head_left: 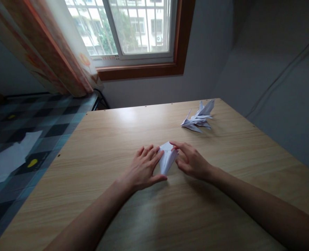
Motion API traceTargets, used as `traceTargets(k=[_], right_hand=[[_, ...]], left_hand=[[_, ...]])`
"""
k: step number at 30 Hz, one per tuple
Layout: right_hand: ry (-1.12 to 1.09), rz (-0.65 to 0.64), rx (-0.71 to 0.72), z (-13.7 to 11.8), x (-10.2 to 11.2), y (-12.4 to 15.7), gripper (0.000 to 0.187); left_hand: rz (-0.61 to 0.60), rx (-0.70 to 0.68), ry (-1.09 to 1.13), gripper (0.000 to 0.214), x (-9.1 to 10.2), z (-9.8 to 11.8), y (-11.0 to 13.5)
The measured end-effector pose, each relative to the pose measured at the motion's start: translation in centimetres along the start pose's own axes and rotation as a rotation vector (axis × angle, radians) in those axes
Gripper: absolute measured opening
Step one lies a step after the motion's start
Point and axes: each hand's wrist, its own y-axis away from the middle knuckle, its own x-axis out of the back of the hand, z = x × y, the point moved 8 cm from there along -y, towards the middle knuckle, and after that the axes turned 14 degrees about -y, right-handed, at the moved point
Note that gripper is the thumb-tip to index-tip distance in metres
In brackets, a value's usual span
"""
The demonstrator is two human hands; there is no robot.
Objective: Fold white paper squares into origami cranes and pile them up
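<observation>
A small white paper (pixel 167 157), folded into a kite shape with creases down its middle, lies on the wooden table with its narrow tip toward me. My left hand (pixel 145 166) rests flat at its left side, fingers stretched and the thumb apart near the lower tip. The index fingertip of my right hand (pixel 192 159) touches the upper right edge, while the other fingers curl in and grip the paper's right corner. Part of that corner is hidden behind the fingers. Farther back on the right lie several folded paper cranes (pixel 198 118), bunched together.
The light wood table (pixel 112 139) ends at a wall on the right and below a window (pixel 141 28) at the back. On the left, a checkered bedspread (pixel 49 115) carries loose white paper sheets (pixel 10 160). A patterned curtain (pixel 52 45) hangs beside the window.
</observation>
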Motion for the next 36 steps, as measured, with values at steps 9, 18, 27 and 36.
traceTargets(k=[9,18,27,36], right_hand=[[0.042,-0.270,0.192,-0.8,-1.1,1.1,0.009],[0.189,-0.325,0.229,-0.7,-1.4,1.4,0.016],[0.251,-0.377,0.293,-1.4,-1.7,1.6,0.015],[0.311,-0.378,0.335,-1.5,-1.8,1.7,0.026]], left_hand=[[0.072,0.037,0.082,0.109,0.2,-0.6,-0.1],[0.168,0.011,0.226,0.125,1.0,-0.9,0.1],[0.200,0.039,0.337,0.125,1.2,-1.5,0.1],[0.214,0.001,0.302,0.052,1.8,-1.3,0.0]])
